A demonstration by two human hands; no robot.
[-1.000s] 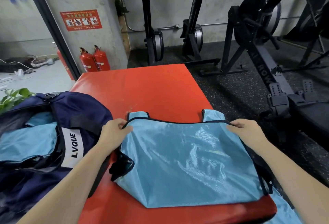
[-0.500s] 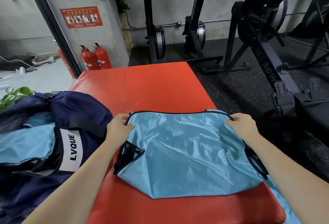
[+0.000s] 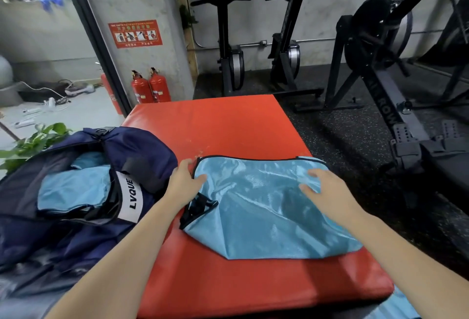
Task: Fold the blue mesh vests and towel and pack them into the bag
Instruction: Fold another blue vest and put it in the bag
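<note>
Left hand (image 3: 184,183) flat on vest (image 3: 264,207) edge; right hand (image 3: 322,191) open above it; slick mesh may slide, spoiling fold.

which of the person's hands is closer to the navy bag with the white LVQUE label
Left. The left hand rests at the light blue mesh vest's left corner, right beside the navy fabric bag. The right hand lies on the vest, farther away.
</note>
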